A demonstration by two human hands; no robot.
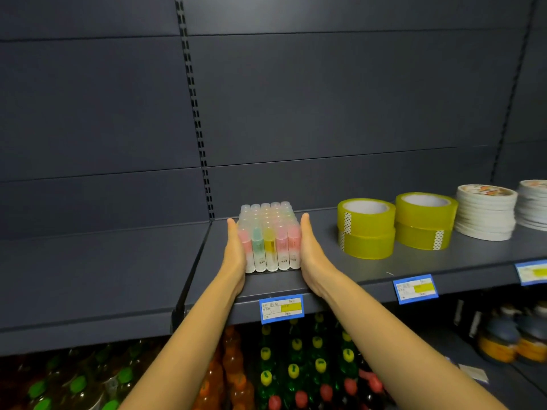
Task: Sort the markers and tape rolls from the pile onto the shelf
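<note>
On the shelf (370, 270), markers (268, 235) stand between left fingers (233, 232) and right fingers (306, 229).

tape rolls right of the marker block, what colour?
Translucent yellow-green tape rolls with white cores, clearest in the head view.

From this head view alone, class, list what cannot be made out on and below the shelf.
Head view: price label print, too small and blurred.
Marker block sides, covered by left hand and right hand.
Rightmost white stack, cut off by right edge.
Bottles below, blurred; labels unreadable.
</note>
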